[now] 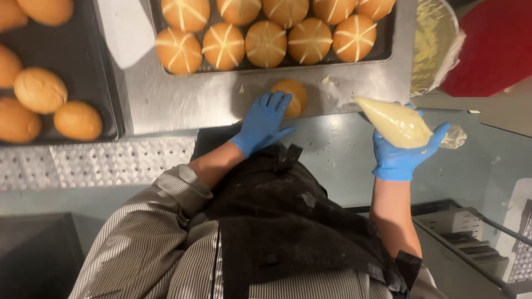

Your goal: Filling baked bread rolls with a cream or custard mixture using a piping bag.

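Note:
My left hand (265, 120), in a blue glove, rests on a plain golden bun (293, 93) lying on the steel counter (183, 99), fingers spread over its near side. My right hand (403, 152), also gloved in blue, grips a piping bag (393, 122) full of pale cream, its tip pointing left toward the bun. Just beyond the bun sits a dark tray (383, 52) of buns (266, 43) marked with white piped crosses.
A second dark tray (83, 61) at the left holds several plain buns (40, 89). A white scraper (127, 27) lies between the trays. A bowl of cream (432, 44) and a red object (493, 50) stand at the right.

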